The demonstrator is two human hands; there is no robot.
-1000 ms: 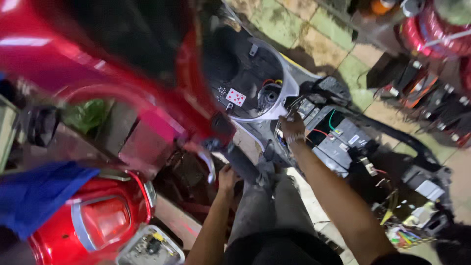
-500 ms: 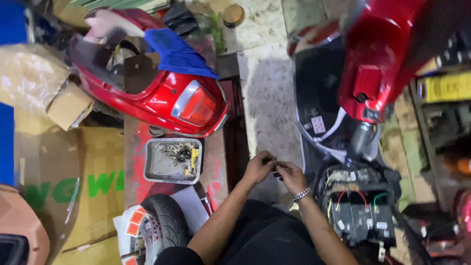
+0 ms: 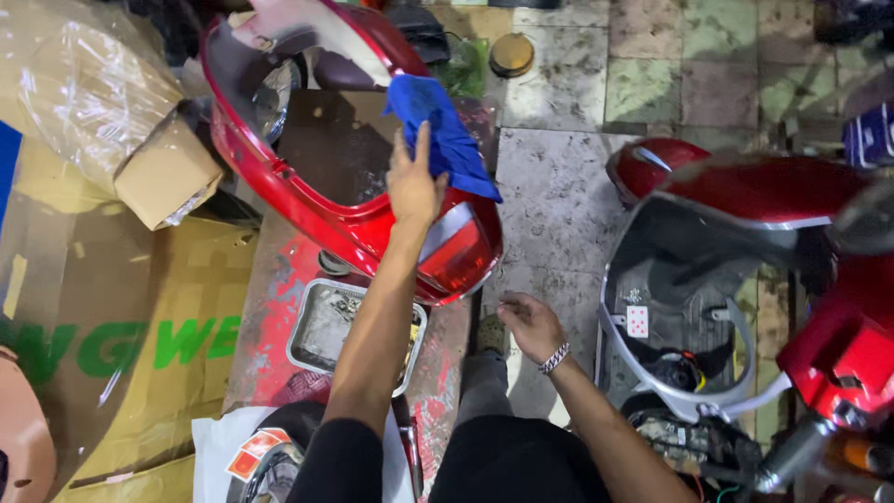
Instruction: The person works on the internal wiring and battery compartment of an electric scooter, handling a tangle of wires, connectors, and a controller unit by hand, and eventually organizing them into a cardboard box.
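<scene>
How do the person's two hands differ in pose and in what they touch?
The left hand is stretched forward, fingers on the blue cloth lying on the red scooter body panel; the right hand stays near the knee and holds nothing visible. The right wrist wears a metal bracelet; the left wrist is bare. Both show their backs.

The left hand (image 3: 413,186) covers part of the blue cloth (image 3: 445,140); the tray's (image 3: 317,326) contents are too small to tell.

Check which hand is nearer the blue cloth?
Left. The left hand touches the blue cloth on the red body panel; the right hand hangs lower, well apart.
</scene>
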